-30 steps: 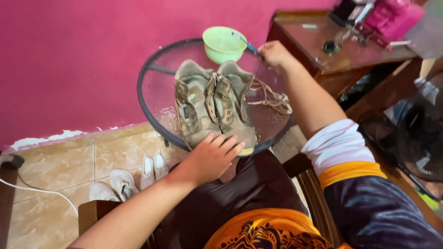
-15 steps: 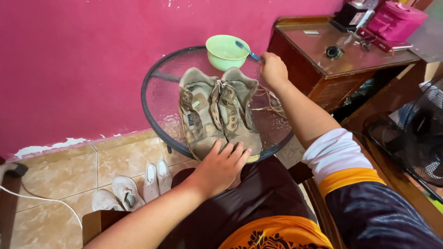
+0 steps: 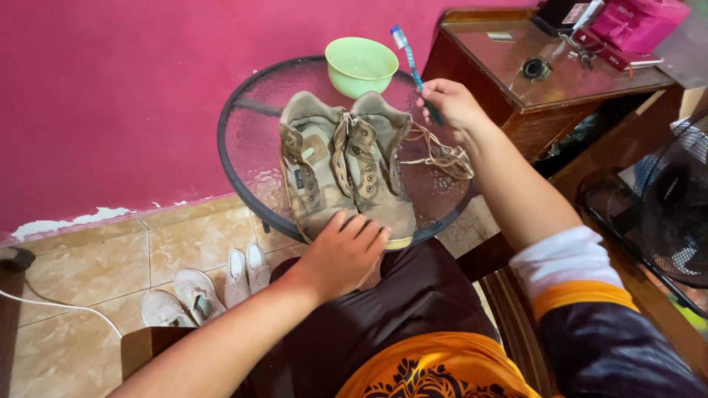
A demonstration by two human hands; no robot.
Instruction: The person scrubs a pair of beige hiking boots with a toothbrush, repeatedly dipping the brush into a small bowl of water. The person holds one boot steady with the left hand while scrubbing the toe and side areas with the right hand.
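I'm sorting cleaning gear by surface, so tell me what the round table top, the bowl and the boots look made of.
Round table top: textured glass, see-through, dark rim.
Bowl: likely plastic, smooth pale green.
Boots: probably suede or nubuck, matte tan, dirt-stained.

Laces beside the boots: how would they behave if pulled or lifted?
The laces lie in a loose tangle on the glass table, so probably floppy and light. They seem threaded into the boots, so pulling may drag a boot. Snagging looks likely.

Bright even daylight, soft shadows, glare on glass table point(image 3: 251, 140), edges perhaps slightly stretched, sharp focus
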